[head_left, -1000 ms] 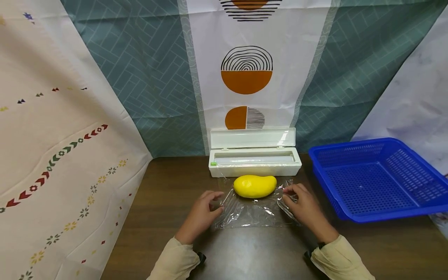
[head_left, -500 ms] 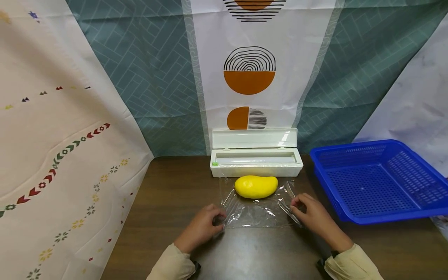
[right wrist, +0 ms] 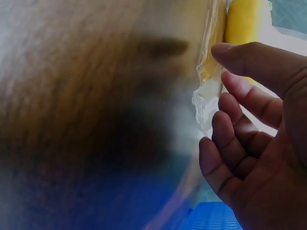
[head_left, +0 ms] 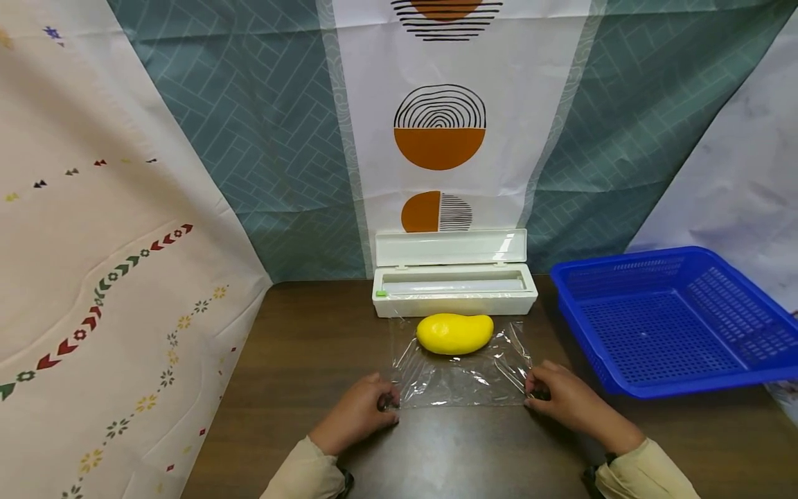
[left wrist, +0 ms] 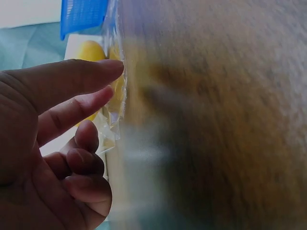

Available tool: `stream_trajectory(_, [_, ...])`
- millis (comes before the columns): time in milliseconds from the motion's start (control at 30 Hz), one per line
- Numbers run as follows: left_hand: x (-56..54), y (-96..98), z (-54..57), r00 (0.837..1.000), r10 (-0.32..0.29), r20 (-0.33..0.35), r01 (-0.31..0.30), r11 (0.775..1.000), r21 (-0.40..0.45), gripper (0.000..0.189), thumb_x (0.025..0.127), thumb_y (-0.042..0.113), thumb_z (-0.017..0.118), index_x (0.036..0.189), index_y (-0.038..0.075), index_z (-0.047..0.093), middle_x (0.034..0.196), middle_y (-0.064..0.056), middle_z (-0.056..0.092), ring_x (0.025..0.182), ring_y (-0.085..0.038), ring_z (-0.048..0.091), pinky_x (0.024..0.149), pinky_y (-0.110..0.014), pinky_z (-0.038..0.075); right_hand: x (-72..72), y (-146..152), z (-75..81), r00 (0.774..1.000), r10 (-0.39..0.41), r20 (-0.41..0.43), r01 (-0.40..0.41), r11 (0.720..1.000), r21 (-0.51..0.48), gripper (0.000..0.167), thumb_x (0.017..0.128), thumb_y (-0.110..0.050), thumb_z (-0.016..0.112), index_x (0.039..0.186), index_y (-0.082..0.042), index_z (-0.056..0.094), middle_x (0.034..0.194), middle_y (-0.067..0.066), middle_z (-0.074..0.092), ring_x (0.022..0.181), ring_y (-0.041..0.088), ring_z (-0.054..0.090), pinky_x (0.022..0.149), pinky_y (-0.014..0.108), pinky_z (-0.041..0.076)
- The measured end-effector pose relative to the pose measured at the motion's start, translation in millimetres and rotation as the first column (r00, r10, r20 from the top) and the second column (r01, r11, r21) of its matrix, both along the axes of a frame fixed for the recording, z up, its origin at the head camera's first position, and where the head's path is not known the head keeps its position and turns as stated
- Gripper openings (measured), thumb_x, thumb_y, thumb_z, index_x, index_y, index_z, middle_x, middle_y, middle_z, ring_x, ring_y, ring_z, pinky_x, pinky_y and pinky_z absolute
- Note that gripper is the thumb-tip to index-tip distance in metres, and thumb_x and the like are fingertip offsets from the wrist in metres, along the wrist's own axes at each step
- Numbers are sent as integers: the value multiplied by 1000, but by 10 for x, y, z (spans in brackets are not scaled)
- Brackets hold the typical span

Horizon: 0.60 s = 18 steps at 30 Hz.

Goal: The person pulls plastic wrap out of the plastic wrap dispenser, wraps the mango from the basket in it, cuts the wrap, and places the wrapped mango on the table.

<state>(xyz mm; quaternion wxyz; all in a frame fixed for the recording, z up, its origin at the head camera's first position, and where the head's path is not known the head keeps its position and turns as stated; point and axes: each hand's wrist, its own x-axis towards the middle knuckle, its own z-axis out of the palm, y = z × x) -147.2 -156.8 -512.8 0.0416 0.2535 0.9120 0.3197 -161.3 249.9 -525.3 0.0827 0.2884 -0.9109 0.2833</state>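
Note:
A yellow mango [head_left: 454,334] lies on a crinkled sheet of clear cling film [head_left: 458,388] spread over the table. At the film's near left corner is my left hand [head_left: 357,414], its thumb and index finger parted with the film's edge right by their tips. My right hand [head_left: 576,404] is at the near right corner, a gap likewise showing between thumb and index fingertip. Both wrist views show the remaining fingers loosely curled, with the film edge [left wrist: 117,91] just past the left fingertips and the film [right wrist: 206,103] beside the right ones.
Behind the mango stands a white cling film dispenser [head_left: 455,305], lid raised, a roll inside and film running over its front. A blue plastic basket [head_left: 614,371] sits at the right on the brown wooden table [head_left: 299,346]. Patterned cloths [head_left: 287,173] hang behind and at the sides.
Both hands have drawn back toward me from beside the mango to the film's near corners, the right one also moving outward. Mango, dispenser and basket stay in place.

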Motion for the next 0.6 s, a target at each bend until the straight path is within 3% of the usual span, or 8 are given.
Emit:
stream_trajectory(133, [20,-10,3,1000,-2,-1,2,1000,-12,22,75,6,87,87,12,71,73,4,48,70,-4,40,65,-24,38,25,12,6,1000,-16,14,16,999,43,35,71,-10,92,84,-21,61,82,-14,45,76,4,46,64,26,40])
stream_trajectory(400, [18,3,-52,1000,27,0,-27,998,-51,18,77,6,87,85,12,72,72,7,45,68,-4,39,64,-23,38,38,27,9,990,-15,142,8,999,51,25,81,-10,86,87,-18,63,84,-11,52,76,7,54,67,28,47])
stream_trajectory(600, [12,16,-81,998,49,-44,-52,995,-84,15,79,5,85,81,13,72,72,10,44,70,-5,40,66,-24,40,17,22,-4,991,-11,135,6,999,41,23,84,-7,82,83,-20,63,82,-14,52,75,2,53,66,26,48])
